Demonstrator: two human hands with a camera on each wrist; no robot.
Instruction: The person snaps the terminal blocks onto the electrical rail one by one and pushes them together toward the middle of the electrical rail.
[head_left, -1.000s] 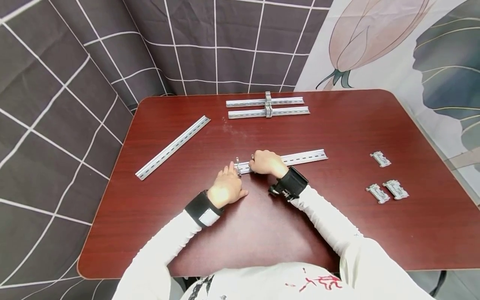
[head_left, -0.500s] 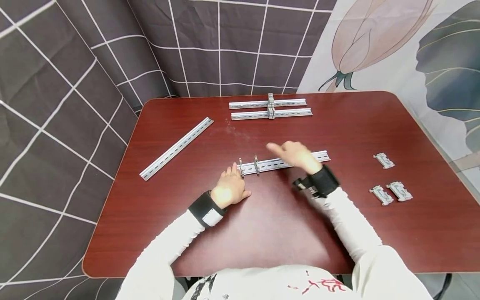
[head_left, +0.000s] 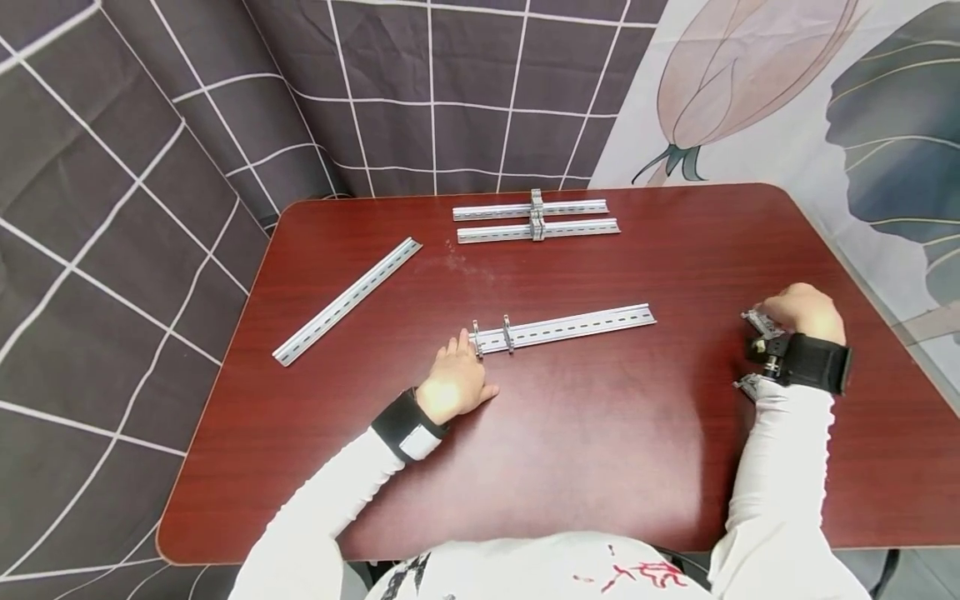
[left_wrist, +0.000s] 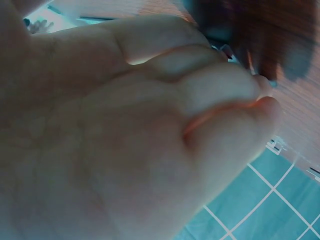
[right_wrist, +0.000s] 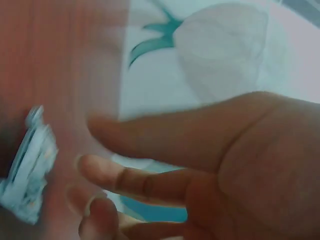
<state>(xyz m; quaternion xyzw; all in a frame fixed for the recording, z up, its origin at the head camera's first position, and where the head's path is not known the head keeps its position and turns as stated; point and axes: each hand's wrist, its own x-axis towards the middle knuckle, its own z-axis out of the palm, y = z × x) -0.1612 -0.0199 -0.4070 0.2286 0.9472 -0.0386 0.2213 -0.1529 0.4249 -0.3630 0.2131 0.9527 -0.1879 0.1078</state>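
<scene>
A slotted metal DIN rail (head_left: 577,327) lies across the middle of the table, with two thin clip-on pieces (head_left: 507,334) standing upright near its left end. My left hand (head_left: 452,379) is flat on the table, fingers straight, fingertips at that left end; the left wrist view shows mostly its palm (left_wrist: 125,120). On the right, my right hand (head_left: 806,310) is over the grey terminal blocks (head_left: 760,322). In the right wrist view the thumb and fingers of this hand (right_wrist: 200,165) are apart, holding nothing, and a terminal block (right_wrist: 30,170) is beyond the fingertips. My right forearm hides part of the group.
Another DIN rail (head_left: 347,302) lies slanted at the left. Two parallel short rails (head_left: 577,227), joined by a cluster of terminal blocks (head_left: 536,215), are at the table's (head_left: 600,467) back edge. Curtains hang behind the table.
My right hand has let go of the second clip-on piece on the rail and moved right to the loose terminal blocks. The left hand has stayed at the rail's end.
</scene>
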